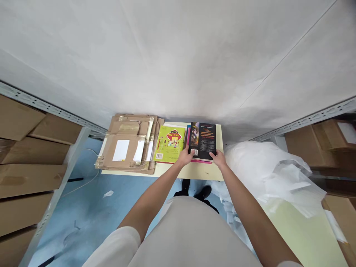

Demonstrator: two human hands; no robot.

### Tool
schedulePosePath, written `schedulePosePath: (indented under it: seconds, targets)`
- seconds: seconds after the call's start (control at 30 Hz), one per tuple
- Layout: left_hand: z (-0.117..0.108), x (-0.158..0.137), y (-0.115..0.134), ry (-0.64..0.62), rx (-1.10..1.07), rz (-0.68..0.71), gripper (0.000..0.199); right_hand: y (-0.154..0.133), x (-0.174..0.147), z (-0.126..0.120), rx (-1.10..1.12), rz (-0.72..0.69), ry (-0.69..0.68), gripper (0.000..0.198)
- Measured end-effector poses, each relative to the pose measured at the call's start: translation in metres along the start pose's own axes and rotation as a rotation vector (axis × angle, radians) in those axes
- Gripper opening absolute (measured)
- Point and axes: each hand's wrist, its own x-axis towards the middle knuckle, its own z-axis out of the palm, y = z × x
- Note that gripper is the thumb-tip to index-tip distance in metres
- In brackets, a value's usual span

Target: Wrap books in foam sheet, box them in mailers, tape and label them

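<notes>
A black book [204, 139] with orange and white print lies over a pink-edged book [201, 161] on the right part of the narrow table [167, 170]. My left hand [185, 156] grips its lower left corner, the thumb on top. At the lower right corner my right hand [219, 158] holds it the same way, thumb on the cover and fingers beneath. Just left of it is a green book [170, 144] with a red and yellow picture, resting on another book whose red edge shows. How far the black book is lifted, I cannot tell.
Flattened cardboard [125, 142] is stacked at the table's left end. Shelves with cardboard boxes [30, 178] stand left, with more boxes [330, 144] right. White foam wrap [267, 170] bulges beside the table. A pale wall [167, 59] rises behind.
</notes>
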Motion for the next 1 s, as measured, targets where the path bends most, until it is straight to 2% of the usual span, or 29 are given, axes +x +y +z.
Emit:
schedulePosePath:
  seconds: [0.17, 0.4, 0.53, 0.63, 0.73, 0.9, 1.0]
  targets:
    - [0.000, -0.008, 0.001, -0.044, 0.094, -0.021, 0.066, -0.001, -0.009, 0.004, 0.018, -0.004, 0.075, 0.029]
    - [0.012, -0.036, -0.020, -0.051, 0.303, 0.121, 0.066, 0.011, -0.041, 0.010, 0.176, 0.022, 0.122, 0.032]
    - [0.011, -0.051, -0.039, -0.028, 0.193, 0.163, 0.065, 0.021, -0.066, 0.014, 0.327, 0.089, 0.113, 0.031]
    - [0.009, -0.052, -0.045, -0.007, 0.051, 0.157, 0.068, 0.021, -0.079, 0.016, 0.451, 0.152, 0.092, 0.027]
    - [0.007, -0.048, -0.040, -0.042, 0.020, 0.102, 0.066, 0.014, -0.086, 0.013, 0.563, 0.200, 0.043, 0.026]
    - [0.002, -0.054, -0.027, -0.111, 0.076, 0.096, 0.062, -0.010, -0.099, -0.001, 0.727, 0.205, -0.008, 0.037]
    - [0.000, -0.065, -0.015, -0.013, 0.144, 0.178, 0.059, -0.026, -0.108, -0.011, 0.820, 0.131, 0.003, 0.039]
